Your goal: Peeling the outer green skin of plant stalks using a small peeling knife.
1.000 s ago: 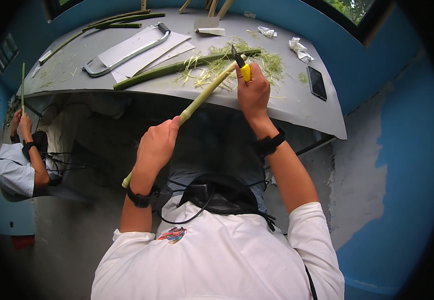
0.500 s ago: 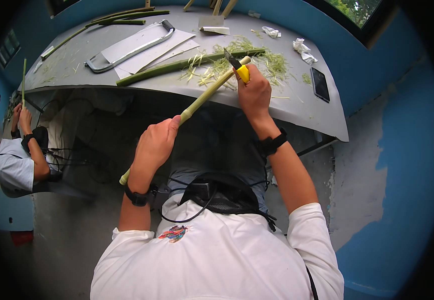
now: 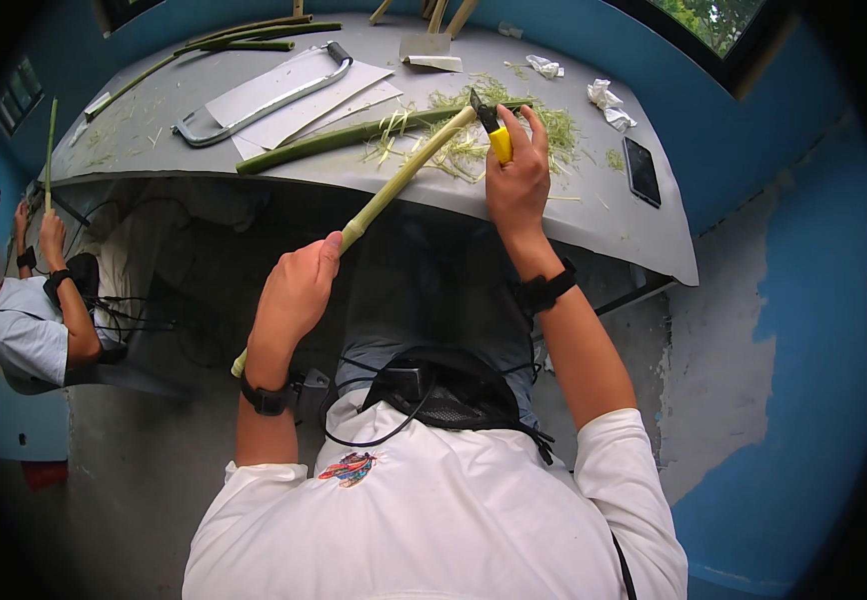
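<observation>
One pale bamboo stick [image 3: 384, 200] is gripped in my left hand [image 3: 296, 290]; it runs from eight o'clock to twelve o'clock of my view. At one o'clock, my right hand [image 3: 520, 190] holds in curled fingers a yellow-handled knife [image 3: 501, 145], near the stick's upper end. Green shavings [image 3: 556, 130] lie on the grey table [image 3: 634, 232] beyond.

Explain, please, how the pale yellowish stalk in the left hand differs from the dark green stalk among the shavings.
The pale yellowish stalk looks lighter than the dark green stalk. The pale one is held in the left hand; the dark one lies on the gray table. Both are long and slender.
</observation>
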A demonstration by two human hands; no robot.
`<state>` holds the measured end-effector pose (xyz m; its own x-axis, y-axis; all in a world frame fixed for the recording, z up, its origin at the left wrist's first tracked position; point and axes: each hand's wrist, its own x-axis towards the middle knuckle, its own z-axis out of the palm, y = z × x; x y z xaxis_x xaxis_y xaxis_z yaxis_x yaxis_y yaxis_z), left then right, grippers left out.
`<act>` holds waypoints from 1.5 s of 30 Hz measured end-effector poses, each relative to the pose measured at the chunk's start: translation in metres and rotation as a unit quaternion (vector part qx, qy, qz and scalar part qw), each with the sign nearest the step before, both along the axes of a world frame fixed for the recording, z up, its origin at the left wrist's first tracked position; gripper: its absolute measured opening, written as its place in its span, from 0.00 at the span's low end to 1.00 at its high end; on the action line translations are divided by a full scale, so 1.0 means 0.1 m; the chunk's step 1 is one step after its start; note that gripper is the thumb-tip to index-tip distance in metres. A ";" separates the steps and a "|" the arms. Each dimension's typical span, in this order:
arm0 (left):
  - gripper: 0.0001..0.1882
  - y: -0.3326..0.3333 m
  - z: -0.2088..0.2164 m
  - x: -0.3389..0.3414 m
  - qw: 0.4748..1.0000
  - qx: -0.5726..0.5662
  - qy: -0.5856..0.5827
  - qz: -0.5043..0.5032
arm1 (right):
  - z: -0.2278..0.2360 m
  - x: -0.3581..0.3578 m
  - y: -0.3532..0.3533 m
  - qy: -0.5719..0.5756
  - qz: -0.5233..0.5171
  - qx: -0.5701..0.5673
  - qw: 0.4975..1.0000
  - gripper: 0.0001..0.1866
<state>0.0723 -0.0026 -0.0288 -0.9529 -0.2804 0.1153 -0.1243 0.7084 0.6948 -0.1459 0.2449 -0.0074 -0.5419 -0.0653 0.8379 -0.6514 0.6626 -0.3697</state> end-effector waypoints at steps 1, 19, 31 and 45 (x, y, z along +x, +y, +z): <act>0.36 0.00 0.00 0.00 1.000 -0.001 -0.002 0.000 | -0.01 0.00 0.00 0.012 -0.006 0.001 1.000 0.29; 0.35 0.04 0.00 -0.01 1.000 0.003 0.009 -0.010 | -0.02 0.02 0.01 -0.069 0.062 0.009 0.996 0.14; 0.34 0.05 0.01 -0.03 1.000 -0.023 -0.010 -0.015 | -0.01 0.03 0.03 -0.096 0.076 0.036 0.992 0.15; 0.35 0.04 0.01 -0.05 1.000 -0.013 -0.009 -0.025 | -0.01 -0.01 0.06 -0.078 0.061 -0.041 0.994 0.15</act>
